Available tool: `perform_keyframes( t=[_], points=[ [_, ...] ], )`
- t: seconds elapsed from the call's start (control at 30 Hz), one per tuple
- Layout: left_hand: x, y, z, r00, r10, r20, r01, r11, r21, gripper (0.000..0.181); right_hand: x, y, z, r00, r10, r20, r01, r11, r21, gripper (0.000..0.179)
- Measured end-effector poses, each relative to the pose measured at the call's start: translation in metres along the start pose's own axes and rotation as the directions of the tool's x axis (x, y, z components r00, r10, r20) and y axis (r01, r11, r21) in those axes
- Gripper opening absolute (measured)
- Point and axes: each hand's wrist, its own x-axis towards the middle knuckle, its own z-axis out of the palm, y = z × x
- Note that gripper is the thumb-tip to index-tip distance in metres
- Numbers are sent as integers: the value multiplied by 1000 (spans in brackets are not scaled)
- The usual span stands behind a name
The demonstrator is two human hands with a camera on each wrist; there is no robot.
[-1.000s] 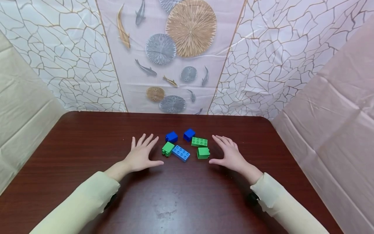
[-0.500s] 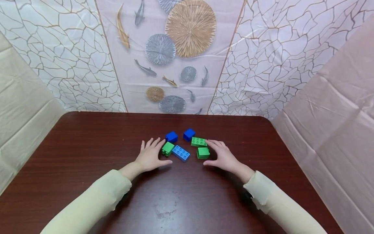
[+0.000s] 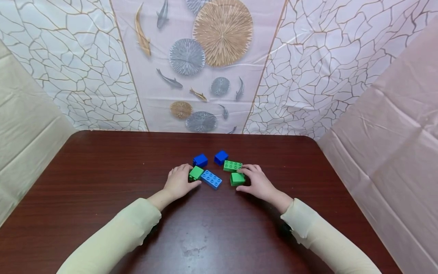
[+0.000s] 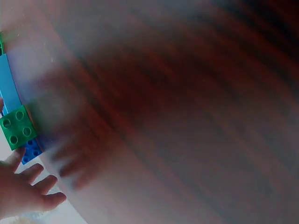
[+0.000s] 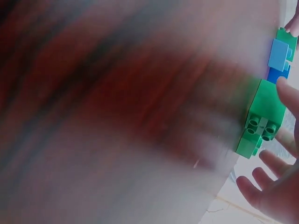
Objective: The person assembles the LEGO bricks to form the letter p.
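My left hand lies around the left green block, its thumb on the near side and its fingers at the left. In the left wrist view the index fingertip is close to this green block; contact is unclear. My right hand is spread beside the right green block, with thumb and fingers apart around it. The right wrist view shows a gap between the thumb and that green block. A light blue eight-stud brick lies between the hands. Beyond the right block is a flat green brick.
Two dark blue blocks lie on their sides behind the others. The dark wooden table meets a patterned cloth backdrop, with pale cloth walls on both sides.
Both hands have moved inward to the blocks, the left going right and the right going left. Their fingers and thumbs have come closer around the two green blocks. The blocks stay in place.
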Motion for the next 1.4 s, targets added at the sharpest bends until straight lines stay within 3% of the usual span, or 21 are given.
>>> perform_keyframes(
  t=[0.23,0.53,0.83,1.13,1.4],
  points=[
    [1,0,2,999,-4,-41,3,1000,-9,47,4,-2,1,1000,8,-29,-8,1000,-4,37],
    [0,-3,-3,999,3,-48,-8,994,-112,44,4,-2,-2,997,46,-58,-45,999,21,37],
    [0,-8,-7,999,1,-48,-11,980,-201,42,4,-1,-5,997,71,-34,-70,997,40,37],
    [-1,-10,-10,997,40,-73,-55,973,-222,37,2,0,-8,993,120,11,-120,987,107,36],
    [-5,-11,-15,995,76,-65,-88,974,-207,38,0,2,-8,996,94,9,-94,990,102,35]
  ],
)
